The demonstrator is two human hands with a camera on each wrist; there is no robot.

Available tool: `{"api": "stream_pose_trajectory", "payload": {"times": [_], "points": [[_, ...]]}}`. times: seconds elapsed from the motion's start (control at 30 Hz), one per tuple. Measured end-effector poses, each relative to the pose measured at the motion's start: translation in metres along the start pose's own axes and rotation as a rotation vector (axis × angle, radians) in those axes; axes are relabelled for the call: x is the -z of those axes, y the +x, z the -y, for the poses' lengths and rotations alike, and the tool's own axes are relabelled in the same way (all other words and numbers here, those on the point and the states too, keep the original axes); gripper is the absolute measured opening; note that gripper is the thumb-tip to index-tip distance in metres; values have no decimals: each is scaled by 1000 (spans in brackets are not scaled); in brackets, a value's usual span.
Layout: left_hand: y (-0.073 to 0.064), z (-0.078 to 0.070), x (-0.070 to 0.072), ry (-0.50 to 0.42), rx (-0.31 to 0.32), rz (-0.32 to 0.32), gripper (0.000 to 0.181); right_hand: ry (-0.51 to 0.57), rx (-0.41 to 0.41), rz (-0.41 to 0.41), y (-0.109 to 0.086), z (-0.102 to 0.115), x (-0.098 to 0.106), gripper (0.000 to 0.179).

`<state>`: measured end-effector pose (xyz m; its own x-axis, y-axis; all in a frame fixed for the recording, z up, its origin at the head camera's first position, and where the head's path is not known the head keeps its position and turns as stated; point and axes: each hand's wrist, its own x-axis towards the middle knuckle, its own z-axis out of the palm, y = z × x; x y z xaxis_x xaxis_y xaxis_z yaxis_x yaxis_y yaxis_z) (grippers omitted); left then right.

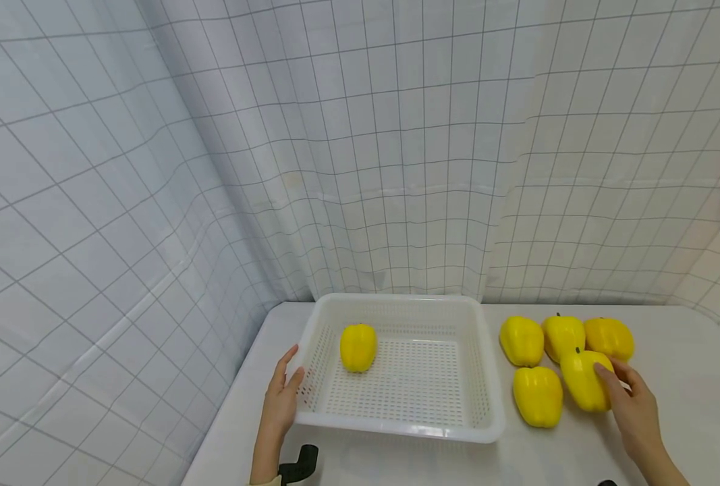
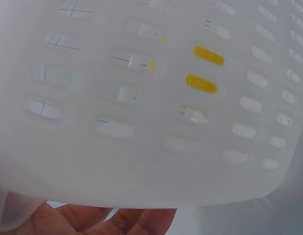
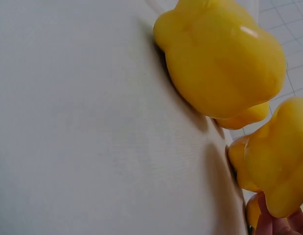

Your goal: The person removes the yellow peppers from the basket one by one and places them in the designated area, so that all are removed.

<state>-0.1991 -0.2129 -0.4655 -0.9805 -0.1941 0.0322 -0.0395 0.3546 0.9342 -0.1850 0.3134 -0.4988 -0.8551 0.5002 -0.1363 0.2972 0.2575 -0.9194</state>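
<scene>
At its left side a white perforated plastic basket (image 1: 390, 426) is gripped by my left hand (image 1: 281, 407), thumb at the rim. From the left wrist view, fingers (image 2: 151, 221) show past the edge of the basket wall (image 2: 117, 171). One yellow bell pepper (image 1: 358, 347) stands inside the basket, toward its left. My right hand (image 1: 637, 413) pinches another yellow bell pepper (image 1: 583, 381) between thumb and fingers. In the right wrist view this held pepper (image 3: 278, 156) appears raised, with a shadow on the table beside it.
Several more yellow peppers sit right of the basket: a near one (image 1: 538, 397), a back-left one (image 1: 521, 341), a back-middle one (image 1: 561, 335) and a back-right one (image 1: 611, 337). Grid-patterned curtains (image 1: 396, 169) enclose the white table (image 1: 681, 358) behind and at the sides.
</scene>
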Motion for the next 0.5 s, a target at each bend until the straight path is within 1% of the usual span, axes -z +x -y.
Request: {"api": "stream_pose_trajectory", "payload": {"times": [0.13,0.3,0.4,0.5], "points": [[0,0,0,-1,-3,-3,49,-22,-17,24,2,-6,0,78],[-1,0,0,-9,-11,-5,49,-48,-12,43,3,-12,-1,80],[-1,0,0,-13,-10,-2,49,-59,-19,41,3,-16,-2,80],[0,-1,0,-13,-6,-3,49,-43,-29,29,4,-17,-3,80]]}}
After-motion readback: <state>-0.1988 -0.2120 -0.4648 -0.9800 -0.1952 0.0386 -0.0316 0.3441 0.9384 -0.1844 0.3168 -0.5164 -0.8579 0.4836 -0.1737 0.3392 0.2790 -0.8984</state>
